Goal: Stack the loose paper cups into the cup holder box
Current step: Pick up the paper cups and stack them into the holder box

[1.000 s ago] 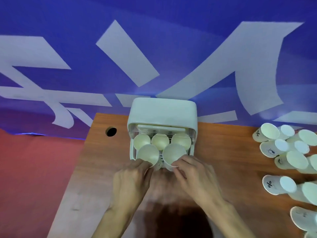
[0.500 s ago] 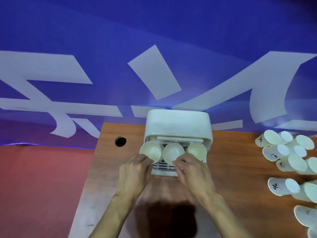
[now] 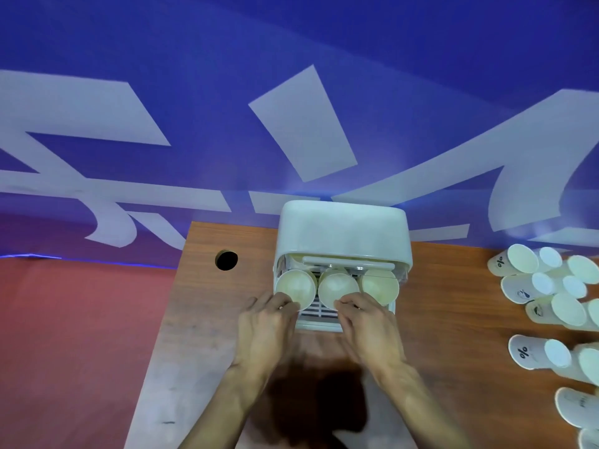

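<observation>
A white cup holder box (image 3: 343, 234) stands at the back of the wooden table (image 3: 453, 319), open towards me. Three paper cups show at its front: a left cup (image 3: 295, 286), a middle cup (image 3: 337, 288) and a right cup (image 3: 380, 286). My left hand (image 3: 267, 328) grips the lower rim of the left cup. My right hand (image 3: 368, 328) pinches the lower rim of the middle cup. Both cups sit on the box's slotted tray. Several loose paper cups (image 3: 544, 286) lie on their sides at the table's right edge.
A round cable hole (image 3: 226, 260) is in the table left of the box. A blue banner with white shapes (image 3: 291, 124) hangs behind the table. Red floor (image 3: 64, 335) lies to the left. My shadow falls on the table between my forearms.
Both hands pushed the two front cups back into the box, so they now line up with the right cup. The view has shifted, and the box appears further right.
</observation>
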Tool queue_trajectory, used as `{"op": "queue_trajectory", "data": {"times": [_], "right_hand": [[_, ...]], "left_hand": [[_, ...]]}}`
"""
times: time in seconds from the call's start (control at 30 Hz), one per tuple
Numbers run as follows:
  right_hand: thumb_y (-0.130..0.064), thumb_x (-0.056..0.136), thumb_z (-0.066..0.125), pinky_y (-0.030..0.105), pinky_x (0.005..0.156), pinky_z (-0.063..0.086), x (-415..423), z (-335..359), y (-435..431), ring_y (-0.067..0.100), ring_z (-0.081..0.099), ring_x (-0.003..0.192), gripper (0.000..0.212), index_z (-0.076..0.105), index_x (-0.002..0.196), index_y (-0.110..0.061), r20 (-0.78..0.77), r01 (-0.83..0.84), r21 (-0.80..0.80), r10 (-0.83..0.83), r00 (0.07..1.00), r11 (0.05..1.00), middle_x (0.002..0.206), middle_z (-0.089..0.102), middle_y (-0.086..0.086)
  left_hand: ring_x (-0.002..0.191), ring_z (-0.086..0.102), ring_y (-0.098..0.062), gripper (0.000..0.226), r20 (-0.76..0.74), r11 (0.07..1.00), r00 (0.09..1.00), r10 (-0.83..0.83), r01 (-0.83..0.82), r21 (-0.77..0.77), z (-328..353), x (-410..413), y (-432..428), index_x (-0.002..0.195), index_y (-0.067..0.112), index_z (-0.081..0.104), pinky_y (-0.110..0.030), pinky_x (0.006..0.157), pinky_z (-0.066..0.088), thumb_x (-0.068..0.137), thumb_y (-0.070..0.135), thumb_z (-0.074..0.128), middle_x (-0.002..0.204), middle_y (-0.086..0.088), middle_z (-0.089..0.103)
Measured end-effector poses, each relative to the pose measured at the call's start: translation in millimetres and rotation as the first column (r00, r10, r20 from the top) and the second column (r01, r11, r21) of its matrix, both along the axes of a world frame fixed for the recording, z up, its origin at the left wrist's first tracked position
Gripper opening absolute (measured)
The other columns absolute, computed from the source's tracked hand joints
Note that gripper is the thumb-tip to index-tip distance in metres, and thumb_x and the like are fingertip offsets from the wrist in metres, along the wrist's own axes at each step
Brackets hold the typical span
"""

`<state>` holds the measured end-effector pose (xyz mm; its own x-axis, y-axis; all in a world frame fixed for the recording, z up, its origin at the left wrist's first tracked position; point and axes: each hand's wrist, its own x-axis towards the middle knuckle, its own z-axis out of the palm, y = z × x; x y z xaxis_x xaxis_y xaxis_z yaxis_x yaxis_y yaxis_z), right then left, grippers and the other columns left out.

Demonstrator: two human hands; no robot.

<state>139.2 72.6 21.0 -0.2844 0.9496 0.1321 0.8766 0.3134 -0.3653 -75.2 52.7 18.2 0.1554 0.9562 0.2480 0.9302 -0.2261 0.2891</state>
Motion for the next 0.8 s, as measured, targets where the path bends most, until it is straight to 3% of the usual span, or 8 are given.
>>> {"op": "queue_trajectory", "data": {"times": [0.2,0.33,0.4,0.5,0.63,0.8], "right_hand": [[-0.01,0.076,0.082,0.028,0.054,0.05,-5.1,-2.7,2.9,0.014,0.069,0.078,0.019,0.078,0.089,-0.022,-0.008,0.061,-0.141,-0.062,0.998,0.988,0.089,0.069,-0.012],[-0.028,0.09,0.07,0.033,0.067,0.054,-5.4,-3.6,8.2,0.015,0.07,0.087,0.017,0.075,0.105,-0.023,0.035,0.103,-0.272,-0.097,0.995,0.957,0.104,0.069,-0.008],[-0.032,0.09,0.071,0.032,0.063,0.051,-5.3,-5.3,9.9,0.016,0.069,0.084,0.016,0.075,0.102,-0.023,0.056,0.099,-0.264,-0.087,0.995,0.96,0.099,0.07,-0.008],[-0.02,0.092,0.067,0.031,0.056,0.044,-6.6,-9.3,13.7,0.024,0.068,0.077,0.007,0.074,0.093,-0.018,0.131,0.075,-0.294,-0.037,0.991,0.953,0.089,0.066,-0.004],[-0.005,0.091,0.058,0.032,0.062,0.047,-11.9,-8.7,23.4,0.028,0.066,0.083,0.017,0.07,0.1,-0.015,0.281,0.085,-0.379,0.027,0.959,0.921,0.096,0.063,0.001],[0.006,0.086,0.051,0.03,0.063,0.034,-20.3,-2.7,31.4,0.027,0.065,0.094,0.029,0.066,0.102,-0.012,0.374,0.12,-0.442,0.061,0.925,0.889,0.091,0.049,0.001]], "left_hand": [[0.071,0.059,-0.023,0.015,-0.028,0.992,1.0,-0.011,0.008,-0.126,-7.1,6.1,3.1,0.074,0.026,0.069,-0.035,0.057,0.043,0.071,0.014,0.077,0.079,0.008,0.064],[0.071,0.062,-0.02,0.015,-0.032,0.973,0.999,-0.012,0.004,-0.231,-12.4,9.5,8.7,0.071,0.025,0.07,-0.032,0.057,0.046,0.074,0.026,0.085,0.076,0.008,0.065],[0.066,0.061,-0.02,0.018,-0.035,0.967,0.999,-0.017,0.008,-0.255,-13.8,11.7,13.3,0.068,0.024,0.068,-0.03,0.053,0.046,0.074,0.027,0.085,0.071,0.007,0.063],[0.062,0.059,-0.021,0.022,-0.045,0.954,0.999,-0.021,0.007,-0.299,-17.9,13.6,22.4,0.064,0.021,0.067,-0.03,0.047,0.047,0.069,0.021,0.088,0.065,0.005,0.059],[0.058,0.058,-0.023,0.024,-0.047,0.937,0.999,-0.018,0.0,-0.35,-25.9,14.1,30.2,0.059,0.018,0.068,-0.029,0.042,0.047,0.063,0.013,0.091,0.059,0.003,0.057],[0.054,0.056,-0.022,0.028,-0.05,0.931,0.999,-0.018,-0.001,-0.366,-29.9,15.7,34.2,0.053,0.015,0.066,-0.027,0.04,0.043,0.06,0.01,0.093,0.054,0.002,0.054]]}}
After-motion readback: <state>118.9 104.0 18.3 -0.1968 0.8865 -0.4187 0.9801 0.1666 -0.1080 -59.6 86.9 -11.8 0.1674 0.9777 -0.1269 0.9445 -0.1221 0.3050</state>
